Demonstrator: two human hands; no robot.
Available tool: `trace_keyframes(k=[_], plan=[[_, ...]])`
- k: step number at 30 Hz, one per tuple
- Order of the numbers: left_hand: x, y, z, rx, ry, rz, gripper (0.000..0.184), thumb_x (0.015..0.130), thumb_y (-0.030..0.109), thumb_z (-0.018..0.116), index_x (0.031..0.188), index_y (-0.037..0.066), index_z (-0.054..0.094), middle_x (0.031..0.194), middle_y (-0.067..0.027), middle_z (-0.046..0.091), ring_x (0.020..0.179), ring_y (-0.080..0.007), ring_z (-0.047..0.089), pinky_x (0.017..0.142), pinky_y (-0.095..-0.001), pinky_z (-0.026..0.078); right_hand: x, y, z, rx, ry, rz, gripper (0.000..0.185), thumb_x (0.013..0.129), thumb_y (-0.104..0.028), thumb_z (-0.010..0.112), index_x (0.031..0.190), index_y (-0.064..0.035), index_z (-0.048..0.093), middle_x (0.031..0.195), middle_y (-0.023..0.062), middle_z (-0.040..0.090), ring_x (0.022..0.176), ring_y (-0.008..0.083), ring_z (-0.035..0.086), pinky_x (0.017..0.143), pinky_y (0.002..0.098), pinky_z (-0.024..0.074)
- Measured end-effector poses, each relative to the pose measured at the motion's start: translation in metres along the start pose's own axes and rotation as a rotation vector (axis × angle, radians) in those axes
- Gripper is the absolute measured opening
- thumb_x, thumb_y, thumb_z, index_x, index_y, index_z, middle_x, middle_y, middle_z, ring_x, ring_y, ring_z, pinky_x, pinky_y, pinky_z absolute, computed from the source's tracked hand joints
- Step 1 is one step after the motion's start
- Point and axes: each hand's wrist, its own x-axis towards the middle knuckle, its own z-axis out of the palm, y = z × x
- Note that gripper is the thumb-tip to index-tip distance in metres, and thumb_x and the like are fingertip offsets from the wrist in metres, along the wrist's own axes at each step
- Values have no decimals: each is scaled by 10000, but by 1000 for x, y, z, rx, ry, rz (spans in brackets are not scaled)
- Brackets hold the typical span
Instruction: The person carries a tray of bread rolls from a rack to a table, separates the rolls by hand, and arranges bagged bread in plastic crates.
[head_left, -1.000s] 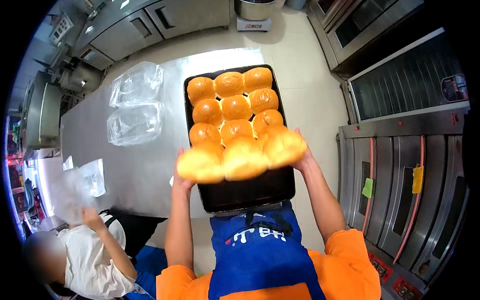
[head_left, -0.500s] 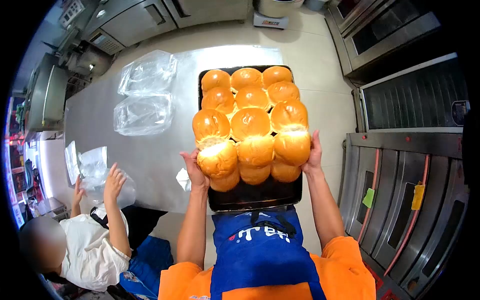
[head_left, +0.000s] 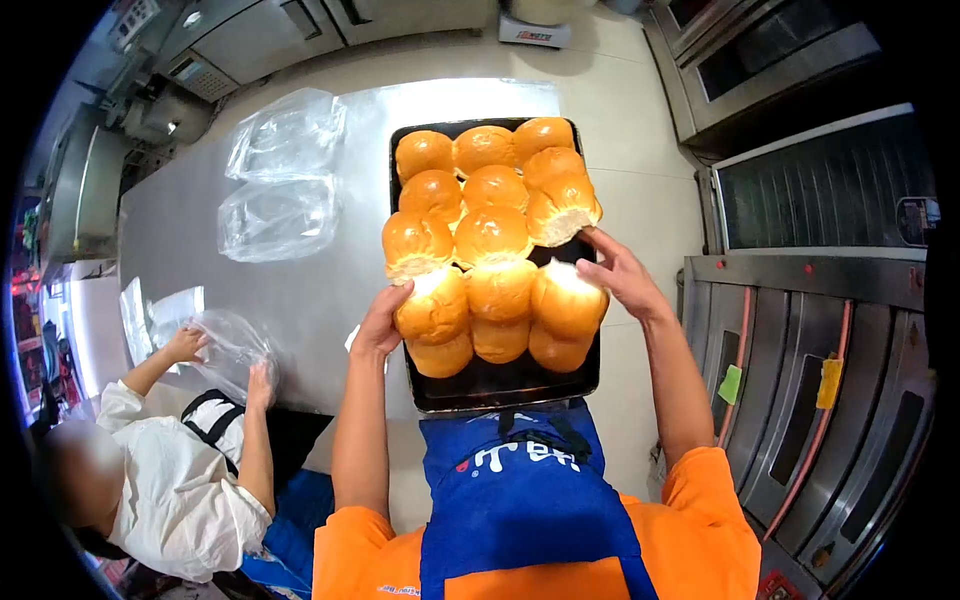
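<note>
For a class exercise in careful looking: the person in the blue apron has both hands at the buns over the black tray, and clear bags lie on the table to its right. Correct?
Not quite: the side is wrong. In the head view, clear bags lie on the table left of the black tray.

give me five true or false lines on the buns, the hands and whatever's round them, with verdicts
1. The tray under the buns is black. True.
2. Both of the person's hands hang down at their sides. False: the left hand and the right hand are at the left and right edges of the buns.
3. Clear plastic bags lie on the table, left of the tray. True.
4. The co-worker is holding a bun. False: the co-worker is handling a clear bag.
5. The person wears a blue apron. True.
</note>
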Motion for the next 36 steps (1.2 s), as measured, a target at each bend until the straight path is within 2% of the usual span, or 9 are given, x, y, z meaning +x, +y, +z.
trace_keyframes(k=[1, 4, 10, 15, 23, 26, 30, 34, 36], plan=[[1, -2, -1, 2, -29, -1, 598, 990, 293, 679, 1447, -47, 498, 1402, -171, 621, 1258, -269, 642, 1077, -414, 521, -4, -1, -8, -21, -59, 203, 798, 1003, -367, 703, 1600, 9, 331, 1538, 142, 483, 895, 111, 614, 793, 247, 518], [1, 3, 6, 26, -80, -19, 546, 970, 206, 691, 1421, -53, 526, 1363, -147, 650, 1221, -237, 658, 1063, -378, 517, 7, 3, 13, 50, -57, 631, 629, 1070, -371, 594, 1574, -41, 412, 1422, 84, 613, 996, 103, 642, 831, 247, 520], [8, -1, -10, 120, -93, -83, 631, 912, 210, 710, 1437, -67, 496, 1347, -157, 654, 1187, -252, 680, 1026, -381, 546, 25, 44, 9, -93, -379, 270, 615, 1046, -427, 637, 1483, -10, 522, 1406, 80, 616, 1288, 168, 570, 1099, 326, 448], [4, 0, -4, 132, -136, -53, 654, 876, 182, 732, 1431, -71, 493, 1319, -143, 666, 1182, -244, 680, 1031, -370, 538, 25, 22, 15, -53, -615, 91, 827, 971, -385, 703, 1618, -41, 318, 1586, 168, 443, 1435, 232, 436, 1214, 370, 310], [-5, 3, -6, 223, -151, -141, 722, 814, 167, 758, 1443, -61, 489, 1376, -149, 624, 1243, -239, 632, 1079, -354, 489, 22, 23, 15, -44, -641, 275, 1057, 985, -478, 689, 1680, -89, -6, 1693, 225, 220, 960, 129, 615, 858, 271, 544], [-5, 2, -12, 252, -173, -142, 771, 800, 178, 768, 1467, -62, 463, 1377, -146, 621, 1256, -243, 621, 1089, -351, 476, 19, 25, 9, 106, -624, 378, 1010, 1010, -438, 668, 1680, -89, -3, 1692, 225, 219, 992, 134, 638, 882, 278, 553], [-10, -3, -16, 245, -202, -112, 807, 828, 204, 787, 1506, -39, 424, 1431, -124, 581, 1288, -232, 586, 1108, -354, 446, 6, 42, -15, 275, -615, 385, 695, 1064, -395, 566, 1634, -75, 327, 1594, 162, 459, 1331, 229, 578, 1119, 356, 475], [-15, 0, -6, 244, -244, -80, 972, 800, 197, 806, 1593, -27, 290, 1431, -143, 576, 1281, -240, 589, 1112, -355, 441, -39, 35, -39, 315, -494, 322, 947, 899, -622, 720, 1573, -24, 428, 1545, 135, 518, 1433, 245, 488, 1209, 377, 366], [-21, 3, -4, 290, -295, -63, 1049, 786, 190, 814, 1627, -17, 221, 1433, -161, 572, 1287, -246, 587, 1114, -356, 438, -54, 50, -47, 229, -422, 279, 952, 855, -555, 779, 1565, -25, 430, 1523, 123, 530, 1405, 237, 504, 1183, 383, 384]])
